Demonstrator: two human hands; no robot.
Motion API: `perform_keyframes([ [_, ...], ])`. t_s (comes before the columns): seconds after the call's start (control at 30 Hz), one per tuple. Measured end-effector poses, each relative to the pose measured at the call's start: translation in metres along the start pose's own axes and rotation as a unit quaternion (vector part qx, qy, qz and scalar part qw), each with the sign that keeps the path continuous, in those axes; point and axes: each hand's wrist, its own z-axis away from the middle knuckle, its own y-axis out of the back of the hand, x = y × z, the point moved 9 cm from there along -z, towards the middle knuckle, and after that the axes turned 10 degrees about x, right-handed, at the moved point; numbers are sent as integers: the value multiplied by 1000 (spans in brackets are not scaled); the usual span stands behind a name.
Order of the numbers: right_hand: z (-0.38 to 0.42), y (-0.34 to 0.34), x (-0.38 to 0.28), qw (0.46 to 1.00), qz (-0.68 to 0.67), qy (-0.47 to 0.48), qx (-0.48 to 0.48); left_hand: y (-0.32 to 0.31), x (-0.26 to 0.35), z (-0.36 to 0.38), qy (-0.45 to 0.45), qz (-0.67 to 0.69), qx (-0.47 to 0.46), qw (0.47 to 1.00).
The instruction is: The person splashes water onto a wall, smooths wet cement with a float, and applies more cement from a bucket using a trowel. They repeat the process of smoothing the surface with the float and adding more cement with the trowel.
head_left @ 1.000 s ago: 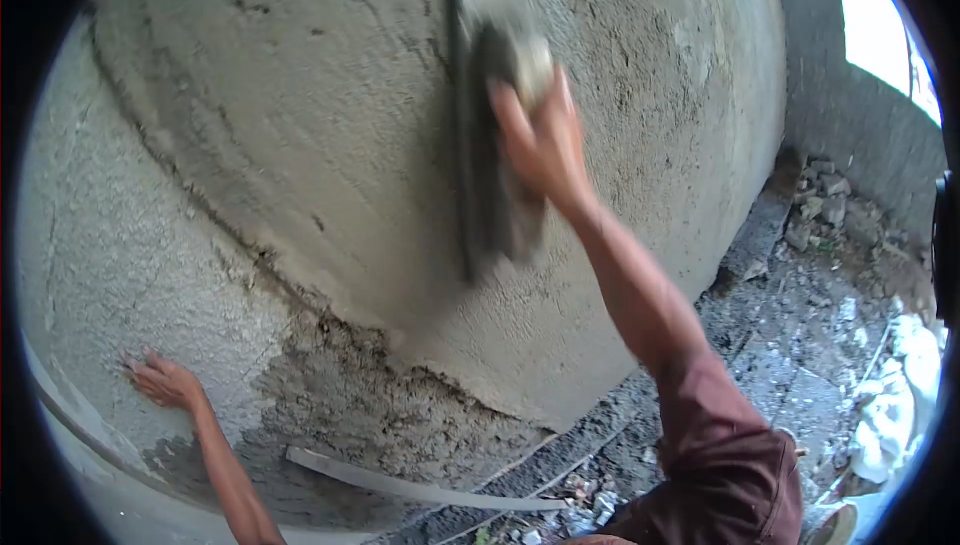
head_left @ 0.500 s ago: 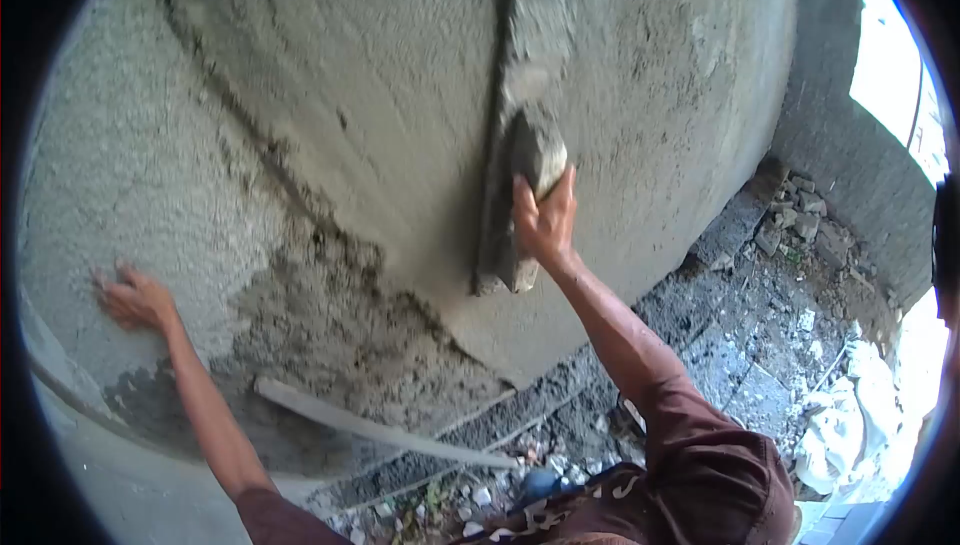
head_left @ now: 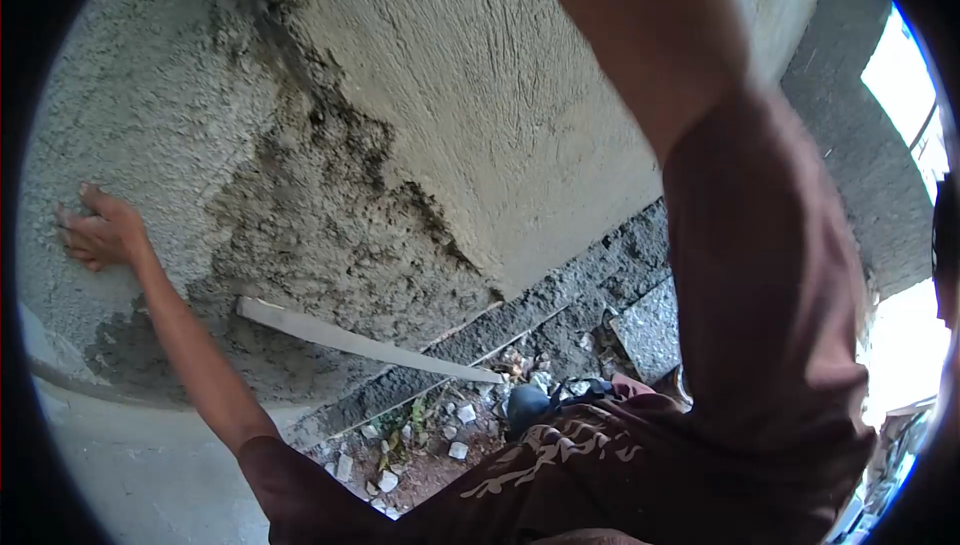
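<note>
One hand only in view: left hand (head_left: 97, 233), fingers spread flat on the rough wall (head_left: 160, 95) for bracing, right arm (head_left: 700, 145) raised, its fingers out of sight.

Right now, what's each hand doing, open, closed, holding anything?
Left hand: open, flat against the rough wall, holding nothing.
Right hand: out of view above the frame; only its arm shows.

The ground (head_left: 560, 330) at the foot of the plastered wall (head_left: 480, 125) carries a pale wooden strip (head_left: 360, 342) lying against the wall's base, with small stones (head_left: 455, 435) just below the strip
</note>
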Motion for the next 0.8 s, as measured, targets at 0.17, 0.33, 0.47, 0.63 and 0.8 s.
perform_keyframes([
  [0.17,159,1,130,997,75,26,10,-4,-3,0,-11,-17,27,999],
  [0.33,306,42,260,987,-26,-150,48,3,-2,-6,-83,-30,79,993],
  [0.47,116,37,168,995,-1,-71,72,3,-7,-6,-69,-53,102,991],
  [0.63,-184,22,22,985,-3,134,105,-4,-13,-8,-50,-101,63,992],
  [0.8,-196,34,33,976,27,183,113,-1,-13,-9,-45,-70,82,993],
])
